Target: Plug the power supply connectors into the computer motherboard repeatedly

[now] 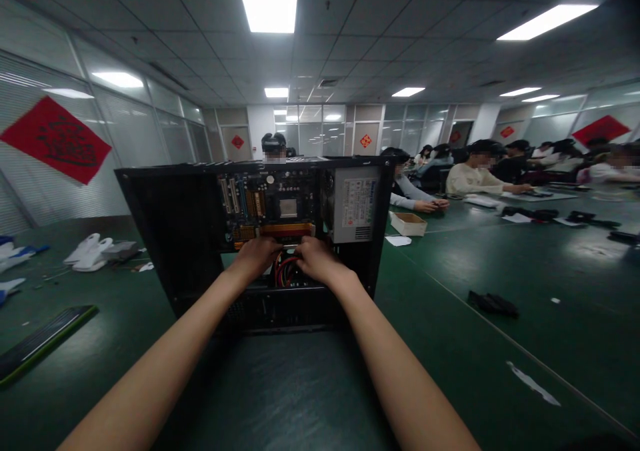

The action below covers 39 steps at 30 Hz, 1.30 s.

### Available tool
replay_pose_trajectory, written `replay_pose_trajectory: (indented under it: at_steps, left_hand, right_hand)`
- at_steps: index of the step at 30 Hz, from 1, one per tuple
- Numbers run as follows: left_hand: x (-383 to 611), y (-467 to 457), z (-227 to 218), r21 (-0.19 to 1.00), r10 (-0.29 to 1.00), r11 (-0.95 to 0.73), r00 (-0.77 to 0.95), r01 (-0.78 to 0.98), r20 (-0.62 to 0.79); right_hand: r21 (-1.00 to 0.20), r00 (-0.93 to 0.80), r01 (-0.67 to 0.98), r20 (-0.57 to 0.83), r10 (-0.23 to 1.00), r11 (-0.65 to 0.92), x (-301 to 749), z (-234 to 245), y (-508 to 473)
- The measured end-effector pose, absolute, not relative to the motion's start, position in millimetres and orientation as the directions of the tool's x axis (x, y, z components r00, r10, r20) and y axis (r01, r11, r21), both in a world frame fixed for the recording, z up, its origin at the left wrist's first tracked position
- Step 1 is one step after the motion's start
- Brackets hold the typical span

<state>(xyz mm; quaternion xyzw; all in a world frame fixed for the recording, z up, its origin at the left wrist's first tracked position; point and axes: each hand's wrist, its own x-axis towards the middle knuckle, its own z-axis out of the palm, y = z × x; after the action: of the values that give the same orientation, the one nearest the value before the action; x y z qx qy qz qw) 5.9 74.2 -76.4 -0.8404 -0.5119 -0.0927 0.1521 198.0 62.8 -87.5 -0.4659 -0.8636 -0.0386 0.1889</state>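
Note:
An open black computer case (165, 238) stands upright on the green table (500, 291) in front of me. Inside it a blue motherboard (260, 204) with orange slots shows, and a grey power supply (356, 206) sits at its right. Both my arms reach into the case. My left hand (259, 254) and my right hand (316, 256) are side by side at the lower edge of the motherboard, fingers curled down over a bundle of red and black cables (286, 272). The fingertips are hidden among the cables.
A dark flat panel (43, 338) lies at the left near edge. White gloves (90, 251) lie at the far left. A small cardboard box (407, 223) and black cloth (493, 303) are to the right. Several seated people work along the table at the right rear.

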Motion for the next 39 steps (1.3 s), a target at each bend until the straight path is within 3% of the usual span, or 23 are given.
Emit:
replay_pose_trajectory:
  at_steps: [7, 13, 21, 27, 39]
  left_hand:
    - [6, 83, -78, -0.149, 0.830, -0.414, 0.440, 0.898, 0.343]
    - [8, 84, -78, -0.155, 0.827, -0.415, 0.443, 0.896, 0.347]
    - [1, 85, -84, 0.006, 0.836, -0.441, 0.409, 0.897, 0.365]
    - [-5, 90, -88, 0.121, 0.829, -0.493, 0.423, 0.862, 0.367]
    - [-5, 94, -90, 0.136, 0.836, -0.477, 0.401, 0.868, 0.374]
  right_hand:
    - [-0.118, -0.486, 0.827, 0.341, 0.805, 0.550, 197, -88, 62]
    - [-0.123, -0.481, 0.815, 0.401, 0.780, 0.566, 195, -90, 65]
    - [-0.073, -0.526, 0.791, 0.427, 0.735, 0.608, 196, -91, 61]
    - [0.039, -0.627, 0.730, 0.436, 0.646, 0.682, 191, -83, 67]
    - [0.007, -0.615, 0.740, 0.413, 0.672, 0.673, 187, -92, 90]
